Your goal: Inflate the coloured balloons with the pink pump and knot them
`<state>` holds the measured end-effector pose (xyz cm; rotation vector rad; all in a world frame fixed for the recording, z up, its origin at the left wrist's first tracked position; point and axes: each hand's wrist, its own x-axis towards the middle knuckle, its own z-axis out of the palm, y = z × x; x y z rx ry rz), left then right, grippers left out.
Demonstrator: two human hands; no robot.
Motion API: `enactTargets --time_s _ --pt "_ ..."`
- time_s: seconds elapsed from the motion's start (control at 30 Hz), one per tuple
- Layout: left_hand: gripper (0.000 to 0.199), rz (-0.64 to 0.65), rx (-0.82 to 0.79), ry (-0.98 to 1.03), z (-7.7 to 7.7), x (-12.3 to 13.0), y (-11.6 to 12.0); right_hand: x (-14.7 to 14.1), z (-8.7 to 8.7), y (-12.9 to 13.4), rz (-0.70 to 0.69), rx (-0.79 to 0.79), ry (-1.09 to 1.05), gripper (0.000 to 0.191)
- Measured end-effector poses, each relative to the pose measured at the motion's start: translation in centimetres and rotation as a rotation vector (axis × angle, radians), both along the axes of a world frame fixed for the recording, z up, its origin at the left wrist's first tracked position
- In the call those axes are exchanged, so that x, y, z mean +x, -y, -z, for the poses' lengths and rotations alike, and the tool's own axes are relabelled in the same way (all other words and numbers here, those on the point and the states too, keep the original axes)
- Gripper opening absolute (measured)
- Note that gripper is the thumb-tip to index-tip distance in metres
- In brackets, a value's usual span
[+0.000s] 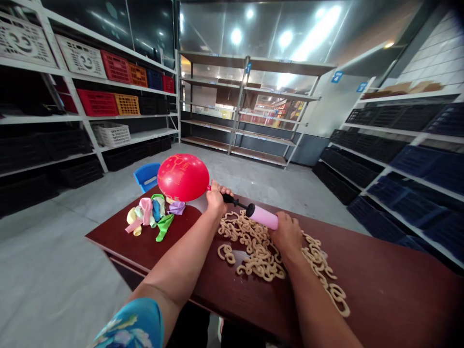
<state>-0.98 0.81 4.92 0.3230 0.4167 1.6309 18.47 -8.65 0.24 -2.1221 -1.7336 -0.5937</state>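
The pink pump (264,217) is held over the dark red table (391,285); at its black end, the left hand (217,197) has its fingers closed about the handle and the neck of the red balloon (183,177); at its pink end, the right hand (286,233) is wrapped around the barrel, its exact finger closure partly hidden. The inflated balloon is to the left of the pump; the limp, colored balloons (146,211) lie farther left of the pump, below the red one; the curled beige pieces (261,256) are spread beneath and to the right of the pump.
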Motion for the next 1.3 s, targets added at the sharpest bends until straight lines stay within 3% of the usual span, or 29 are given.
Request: enactTargets --time_s 0.17,0.3,0.47,0.6,1.0,1.13,1.3 --pt "0.049 0.056 0.043 -0.015 0.5 1.9 0.9 -1.8 -0.3 0.4 -0.095 0.044 0.012 0.028" --pt "0.049 0.035 0.039 -0.027 -0.1 1.2 0.9 -0.9 -0.1 0.0 -0.134 0.019 -0.018 0.03" --pt "0.047 -0.044 0.003 0.002 -1.2 -1.4 -0.1 2.0 0.2 -0.6 -0.035 -0.067 -0.086 0.028" --pt "0.047 -0.073 -0.012 0.031 -1.1 -2.4 -0.7 3.2 0.4 -0.5 0.036 -0.106 -0.122 0.027" --pt "0.049 0.055 0.019 -0.008 0.9 1.8 0.6 -1.7 -0.2 0.3 -0.114 0.0 0.001 0.03" --pt "0.049 0.052 0.036 -0.016 0.6 1.5 0.5 -1.0 0.1 -0.1 -0.159 -0.026 -0.033 0.031" --pt "0.046 -0.009 0.008 -0.001 -0.4 -0.8 -0.4 1.5 0.0 -0.4 -0.026 -0.097 -0.078 0.031"
